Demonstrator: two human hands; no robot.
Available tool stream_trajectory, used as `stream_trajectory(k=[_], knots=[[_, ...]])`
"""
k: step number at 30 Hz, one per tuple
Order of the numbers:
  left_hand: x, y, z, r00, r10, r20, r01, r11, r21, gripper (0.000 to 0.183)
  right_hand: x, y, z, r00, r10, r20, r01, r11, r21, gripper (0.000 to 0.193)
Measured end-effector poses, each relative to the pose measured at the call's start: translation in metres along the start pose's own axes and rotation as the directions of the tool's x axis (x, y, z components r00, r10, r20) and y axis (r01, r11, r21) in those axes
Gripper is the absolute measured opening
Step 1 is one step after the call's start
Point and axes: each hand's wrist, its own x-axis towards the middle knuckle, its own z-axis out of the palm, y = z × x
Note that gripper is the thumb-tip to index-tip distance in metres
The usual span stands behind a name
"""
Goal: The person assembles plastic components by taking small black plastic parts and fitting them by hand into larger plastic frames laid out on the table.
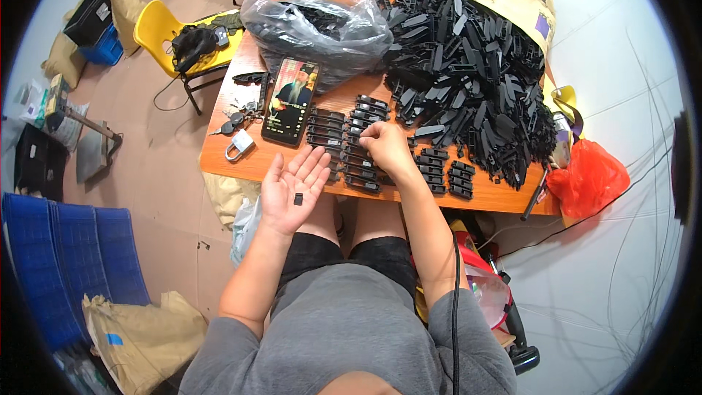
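Note:
My left hand (292, 186) lies palm up at the front edge of the orange table (241, 164), fingers spread, with a small black piece (297, 200) resting on the palm. My right hand (385, 148) is closed in a pinch over rows of flat black plastic parts (349, 139) laid out on the table; whether it holds anything between the fingers is hidden. A further small group of the same black parts (446, 174) lies just right of that hand.
A big heap of black plastic parts (468, 73) fills the table's right side, a clear bag of more (314, 22) sits behind. A phone with a lit screen (291, 101), keys and a padlock (238, 145) lie left. A yellow chair (157, 29), blue crates (66, 256), a red bag (591, 175).

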Motion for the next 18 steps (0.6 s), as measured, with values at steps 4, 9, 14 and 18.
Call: stream_trajectory(k=[4,9,14,18], knots=[[0.0,0.002,-0.006,1.0,-0.007,0.017,0.007,1.0,-0.006,0.056,0.005,-0.009,0.008,0.999,-0.051,0.004,0.051,0.995,-0.09,0.014],[0.001,0.003,-0.005,0.998,-0.013,0.058,0.015,0.999,-0.035,0.056,0.014,-0.009,0.012,0.989,-0.147,0.037,0.151,0.956,-0.252,0.012],[0.008,0.002,-0.001,0.996,-0.013,0.093,0.017,0.999,-0.041,0.057,0.003,-0.02,0.009,0.985,-0.17,-0.036,0.139,0.896,-0.422,0.014],[0.014,0.003,-0.001,0.984,-0.039,0.175,0.052,0.996,-0.073,0.059,-0.048,-0.06,0.007,0.924,-0.37,0.093,0.377,0.923,-0.075,0.016]])
